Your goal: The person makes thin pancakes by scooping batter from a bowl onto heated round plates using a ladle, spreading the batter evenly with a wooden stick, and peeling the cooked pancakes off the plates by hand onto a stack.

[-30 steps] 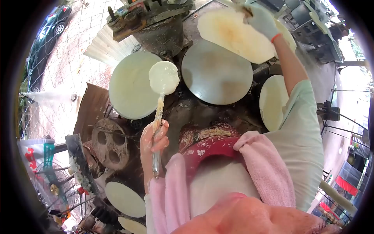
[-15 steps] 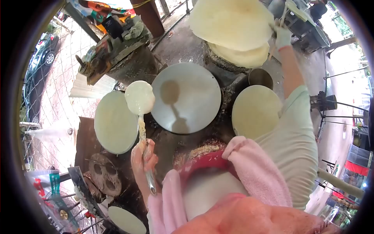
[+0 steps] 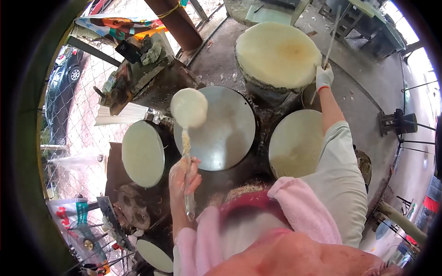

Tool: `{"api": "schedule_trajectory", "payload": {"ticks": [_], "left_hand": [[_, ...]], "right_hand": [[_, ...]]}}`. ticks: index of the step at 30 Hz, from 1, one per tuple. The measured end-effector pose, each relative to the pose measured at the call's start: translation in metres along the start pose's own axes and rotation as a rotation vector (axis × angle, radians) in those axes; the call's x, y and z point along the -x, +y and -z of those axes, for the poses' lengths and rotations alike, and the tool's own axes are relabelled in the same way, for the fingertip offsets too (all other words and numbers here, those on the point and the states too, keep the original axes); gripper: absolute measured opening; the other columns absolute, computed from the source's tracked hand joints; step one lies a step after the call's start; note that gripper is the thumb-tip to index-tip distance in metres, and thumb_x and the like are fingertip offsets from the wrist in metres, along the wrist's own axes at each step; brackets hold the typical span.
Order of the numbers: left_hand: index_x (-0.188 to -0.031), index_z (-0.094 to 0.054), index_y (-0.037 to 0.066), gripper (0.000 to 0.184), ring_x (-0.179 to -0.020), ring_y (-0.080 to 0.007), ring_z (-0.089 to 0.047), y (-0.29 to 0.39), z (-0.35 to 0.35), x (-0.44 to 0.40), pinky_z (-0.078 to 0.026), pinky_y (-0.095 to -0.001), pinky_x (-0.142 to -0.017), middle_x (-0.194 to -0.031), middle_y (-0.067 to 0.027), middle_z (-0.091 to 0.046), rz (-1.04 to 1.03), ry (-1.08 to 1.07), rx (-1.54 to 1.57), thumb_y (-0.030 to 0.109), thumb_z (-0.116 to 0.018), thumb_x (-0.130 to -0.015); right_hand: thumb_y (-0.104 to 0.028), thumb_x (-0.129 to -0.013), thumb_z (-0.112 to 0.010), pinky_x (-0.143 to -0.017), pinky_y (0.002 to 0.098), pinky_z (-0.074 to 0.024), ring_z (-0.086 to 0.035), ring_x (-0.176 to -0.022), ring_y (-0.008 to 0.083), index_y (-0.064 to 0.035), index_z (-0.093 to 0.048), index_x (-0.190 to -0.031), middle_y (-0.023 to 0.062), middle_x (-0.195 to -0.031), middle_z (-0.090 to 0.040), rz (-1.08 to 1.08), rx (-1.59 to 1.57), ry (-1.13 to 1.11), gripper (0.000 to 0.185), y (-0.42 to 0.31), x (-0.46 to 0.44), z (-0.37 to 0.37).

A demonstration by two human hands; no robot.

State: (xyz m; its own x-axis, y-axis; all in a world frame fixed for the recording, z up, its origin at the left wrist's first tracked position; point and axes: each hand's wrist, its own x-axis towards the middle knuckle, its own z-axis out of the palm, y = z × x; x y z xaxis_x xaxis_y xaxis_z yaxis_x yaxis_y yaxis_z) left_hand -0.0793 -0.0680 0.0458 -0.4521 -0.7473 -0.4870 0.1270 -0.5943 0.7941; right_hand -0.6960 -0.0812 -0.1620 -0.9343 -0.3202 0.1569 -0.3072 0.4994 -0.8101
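Observation:
My left hand [image 3: 183, 180] is closed round the handle of a ladle [image 3: 189, 108] whose bowl is coated with pale batter. The bowl is raised over the left edge of a bare round griddle plate [image 3: 218, 138]. My right hand [image 3: 324, 75], in a white glove with an orange cuff, grips a thin stick [image 3: 332, 39] beside the far round pan. A thin pale sheet [image 3: 278, 55] with a brownish patch lies flat on that pan. To the right, another round plate [image 3: 294, 145] carries a pale layer, and a left one [image 3: 143, 154] does too.
A cluttered block stand [image 3: 152, 73] rises at the back left beside a brown post [image 3: 177, 23]. Wire fencing runs along the left, with a car [image 3: 66, 92] beyond it. Another pale round [image 3: 154, 255] lies at the lower left. A bucket-like container [image 3: 404, 123] stands at right.
The pale sheet, held up by the stick before, now lies flat on the far pan. My left hand and ladle have shifted right, over the bare griddle. The view has tilted somewhat.

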Motion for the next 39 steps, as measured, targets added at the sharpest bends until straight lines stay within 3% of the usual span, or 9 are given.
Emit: {"api": "schedule_trajectory", "payload": {"ticks": [6,12,14,19,21,23,26,32,39], "left_hand": [[-0.101,-0.056,-0.009,0.05,-0.036,-0.009,-0.035,-0.047,-0.011,-0.072,-0.024,-0.0254,-0.038,-0.051,0.0016,-0.036,-0.006,-0.019,-0.27,0.04,-0.047,-0.101],[-0.101,-0.058,-0.001,0.031,-0.046,-0.0184,-0.055,-0.145,0.042,-0.169,-0.04,-0.032,-0.046,-0.063,-0.0085,-0.059,-0.184,0.088,-0.984,0.027,-0.067,-0.09],[-0.106,-0.059,0.001,0.028,-0.061,-0.031,-0.065,-0.179,0.084,-0.195,-0.05,-0.0388,-0.054,-0.078,-0.015,-0.066,-0.839,0.201,-1.534,0.023,-0.067,-0.089],[-0.113,-0.058,-0.001,0.033,-0.066,-0.031,-0.067,-0.131,0.11,-0.182,-0.053,-0.0415,-0.056,-0.085,-0.0159,-0.068,-0.943,0.318,-1.569,0.024,-0.064,-0.092],[-0.114,-0.056,-0.001,0.032,-0.066,-0.0307,-0.067,-0.107,0.127,-0.175,-0.052,-0.0406,-0.056,-0.082,-0.015,-0.066,-1.055,0.453,-1.523,0.021,-0.063,-0.092],[-0.114,-0.055,-0.002,0.031,-0.066,-0.0314,-0.066,-0.083,0.137,-0.153,-0.051,-0.039,-0.054,-0.084,-0.0155,-0.064,-1.049,0.497,-1.336,0.018,-0.063,-0.092],[-0.111,-0.053,-0.001,0.024,-0.057,-0.0327,-0.059,-0.06,0.172,-0.148,-0.05,-0.0376,-0.055,-0.081,-0.015,-0.061,-1.408,0.43,-1.358,0.016,-0.059,-0.095],[-0.114,-0.058,-0.005,0.025,-0.096,-0.0445,-0.061,-0.097,0.242,-0.126,-0.05,-0.0458,-0.078,-0.11,-0.025,-0.062,-1.015,0.02,-1.363,0.007,-0.053,-0.093],[-0.1,-0.057,0.002,0.019,-0.047,-0.0106,-0.045,-0.047,0.231,-0.049,-0.041,-0.0282,-0.044,-0.066,-0.0026,-0.052,-0.325,0.089,-0.51,0.021,-0.056,-0.098]], "right_hand": [[-0.05,-0.093,-0.057,-0.096,0.0354,-0.045,-0.061,-0.117,0.0301,-0.0097,-0.056,-0.134,0.0145,-0.122,-0.066,0.109,-0.029,0.056,0.058,-0.027,0.052,0.036],[-0.015,-0.095,-0.063,-0.083,0.0233,-0.049,-0.06,-0.093,0.0082,-0.0025,-0.051,-0.139,0.0049,-0.119,-0.065,-0.125,-0.396,-0.604,0.047,-0.065,0.272,0.08],[-0.016,-0.093,-0.066,-0.088,0.0277,-0.0496,-0.064,-0.101,0.0127,-0.0058,-0.05,-0.141,0.0097,-0.122,-0.066,-0.028,-0.392,-0.575,0.052,-0.046,0.349,0.067],[-0.03,-0.092,-0.065,-0.07,0.0395,-0.0517,-0.069,-0.082,0.0272,-0.0146,-0.048,-0.143,0.0148,-0.094,-0.067,0.026,0.464,-0.666,0.056,-0.051,0.448,0.055],[-0.029,-0.093,-0.064,-0.067,0.038,-0.0513,-0.068,-0.077,0.0229,-0.0123,-0.047,-0.143,0.012,-0.092,-0.068,0.077,0.004,-0.561,0.056,0.004,0.484,0.001],[-0.029,-0.093,-0.063,-0.074,0.0323,-0.0516,-0.069,-0.084,0.0169,-0.0077,-0.048,-0.141,0.0112,-0.105,-0.072,-0.563,-0.415,-0.82,0.054,-0.029,0.492,-0.001],[-0.029,-0.093,-0.064,-0.077,0.0315,-0.0517,-0.069,-0.086,0.0169,-0.0067,-0.047,-0.141,0.0111,-0.112,-0.071,-0.051,-0.269,-0.598,0.056,-0.024,0.5,-0.011],[-0.021,-0.095,-0.064,-0.082,0.0261,-0.05,-0.064,-0.091,0.0133,-0.0037,-0.046,-0.143,0.0073,-0.113,-0.069,-0.371,-0.377,-0.61,0.054,-0.031,0.511,-0.012],[-0.017,-0.094,-0.064,-0.096,0.0242,-0.0457,-0.059,-0.111,0.0072,-0.0049,-0.05,-0.139,0.0106,-0.132,-0.062,-0.079,-0.193,-0.508,0.048,-0.057,0.488,0.017]]}}
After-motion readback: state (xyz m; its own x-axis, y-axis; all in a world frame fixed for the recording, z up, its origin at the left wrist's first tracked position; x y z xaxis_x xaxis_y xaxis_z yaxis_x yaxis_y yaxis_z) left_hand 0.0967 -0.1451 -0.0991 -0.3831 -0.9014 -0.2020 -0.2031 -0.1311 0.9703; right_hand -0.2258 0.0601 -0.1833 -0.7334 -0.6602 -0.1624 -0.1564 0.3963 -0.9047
